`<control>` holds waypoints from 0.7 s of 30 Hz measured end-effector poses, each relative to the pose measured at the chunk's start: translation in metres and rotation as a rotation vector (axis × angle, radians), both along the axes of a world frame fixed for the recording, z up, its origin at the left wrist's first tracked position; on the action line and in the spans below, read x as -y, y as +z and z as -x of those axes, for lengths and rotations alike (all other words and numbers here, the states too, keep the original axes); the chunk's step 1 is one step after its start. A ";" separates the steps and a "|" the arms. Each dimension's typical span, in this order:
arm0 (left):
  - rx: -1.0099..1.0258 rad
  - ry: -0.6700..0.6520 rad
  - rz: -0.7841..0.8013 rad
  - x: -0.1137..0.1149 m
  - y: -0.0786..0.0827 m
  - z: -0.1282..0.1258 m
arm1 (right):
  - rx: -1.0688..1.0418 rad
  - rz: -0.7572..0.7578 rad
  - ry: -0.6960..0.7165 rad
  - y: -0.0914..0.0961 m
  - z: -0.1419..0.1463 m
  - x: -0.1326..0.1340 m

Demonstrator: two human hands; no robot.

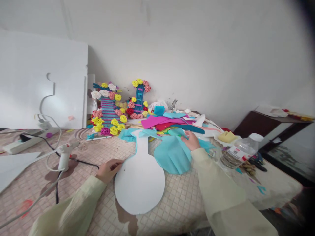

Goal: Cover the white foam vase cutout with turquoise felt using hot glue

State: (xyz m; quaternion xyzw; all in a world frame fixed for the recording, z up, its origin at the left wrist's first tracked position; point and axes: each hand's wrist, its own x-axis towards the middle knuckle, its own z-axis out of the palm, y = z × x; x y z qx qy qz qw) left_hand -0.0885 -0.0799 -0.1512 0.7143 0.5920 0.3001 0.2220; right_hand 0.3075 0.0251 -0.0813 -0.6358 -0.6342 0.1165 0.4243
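A white board cutout (pixel 140 183), round with a narrow neck, lies on the table in front of me. My left hand (pixel 110 169) has its thumb and fingers closed at the left edge of the round part. Right of the cutout lies a crinkled light-blue paper sheet (pixel 173 155), rounded at its near end. My right hand (pixel 192 141) pinches the upper right side of this sheet. More light-blue paper lies around the top of the neck, partly covering it.
At left are a white glue gun (pixel 64 159) with cords and a power strip (pixel 27 139). Flower-decorated blue shapes (pixel 109 109) stand by the wall. Coloured paper (pixel 162 121) is heaped behind my hands. A plastic bottle (pixel 240 150) lies tilted at right.
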 end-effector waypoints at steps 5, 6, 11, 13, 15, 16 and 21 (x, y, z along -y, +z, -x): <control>-0.105 -0.069 -0.101 0.007 0.003 -0.002 | 0.165 -0.233 0.356 0.010 0.083 0.052; -0.129 -0.089 -0.125 0.008 0.004 -0.003 | 0.196 -0.193 0.466 0.005 0.106 0.062; -0.238 -0.155 -0.231 0.012 0.003 -0.006 | 0.477 -0.080 0.808 -0.035 0.198 0.090; -0.271 -0.161 -0.265 0.013 0.001 -0.007 | 0.557 -0.048 0.829 -0.048 0.211 0.090; -0.296 -0.154 -0.295 0.014 -0.001 -0.008 | 0.579 -0.040 0.834 -0.055 0.212 0.089; -0.306 -0.149 -0.309 0.014 -0.001 -0.009 | 0.575 -0.049 0.833 -0.056 0.210 0.088; -0.320 -0.104 -0.386 0.022 0.009 -0.008 | 0.524 -0.113 0.807 -0.060 0.204 0.089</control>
